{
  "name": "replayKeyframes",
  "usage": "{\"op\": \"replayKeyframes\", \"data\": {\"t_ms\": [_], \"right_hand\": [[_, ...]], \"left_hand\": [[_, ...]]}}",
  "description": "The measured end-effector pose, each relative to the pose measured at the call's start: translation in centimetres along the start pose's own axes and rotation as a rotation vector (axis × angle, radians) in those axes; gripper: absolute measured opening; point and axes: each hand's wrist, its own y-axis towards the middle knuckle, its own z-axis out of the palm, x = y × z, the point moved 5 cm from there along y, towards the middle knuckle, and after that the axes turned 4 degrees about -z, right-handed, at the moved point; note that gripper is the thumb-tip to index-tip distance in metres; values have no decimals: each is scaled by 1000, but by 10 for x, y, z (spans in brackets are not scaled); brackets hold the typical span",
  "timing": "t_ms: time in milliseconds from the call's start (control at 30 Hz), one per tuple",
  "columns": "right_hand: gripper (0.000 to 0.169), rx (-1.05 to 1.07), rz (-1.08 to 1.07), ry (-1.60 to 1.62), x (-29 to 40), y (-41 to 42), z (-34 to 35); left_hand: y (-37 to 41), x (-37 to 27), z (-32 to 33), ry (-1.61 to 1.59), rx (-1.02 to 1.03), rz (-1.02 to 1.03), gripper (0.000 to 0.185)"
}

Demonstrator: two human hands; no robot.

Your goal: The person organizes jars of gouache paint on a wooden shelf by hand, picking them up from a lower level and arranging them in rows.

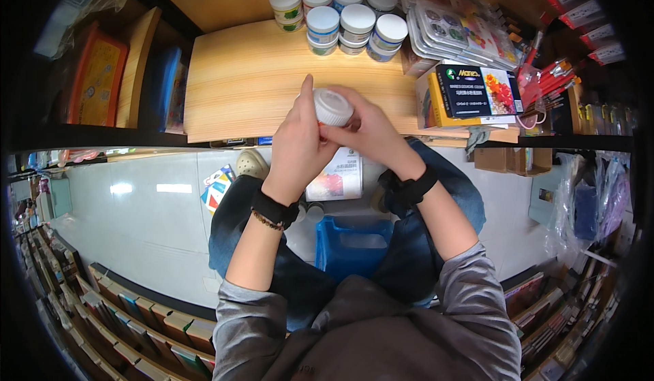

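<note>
Between my two hands is a paint jar with a white ribbed lid (333, 107), held over the front part of a wooden shelf (235, 85). My left hand (300, 141) grips its left side, with one finger pointing up beside the lid. From the right, my right hand (365, 125) curls around the jar, thumb across its front. The fingers hide most of the jar's body. Farther back on the shelf stand several white-lidded paint jars (323, 21), some stacked in pairs.
A Marie's gouache box (477, 92) lies at the shelf's right, before stacked clear plastic palettes (449, 28) and red-handled paintbrushes (549, 82). Below, a white carton (337, 176) and a blue plastic stool (332, 248) stand between my legs. Bookshelves (148, 314) line the area behind me.
</note>
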Motion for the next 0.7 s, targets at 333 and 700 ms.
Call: {"op": "replayKeyframes", "data": {"t_ms": [333, 700], "right_hand": [[71, -316, -64, -514, 16, 16, -11], [63, -201, -181, -597, 10, 31, 26]], "left_hand": [[-17, 81, 3, 470, 230, -32, 49], [-23, 71, -15, 461, 166, -84, 41]]}}
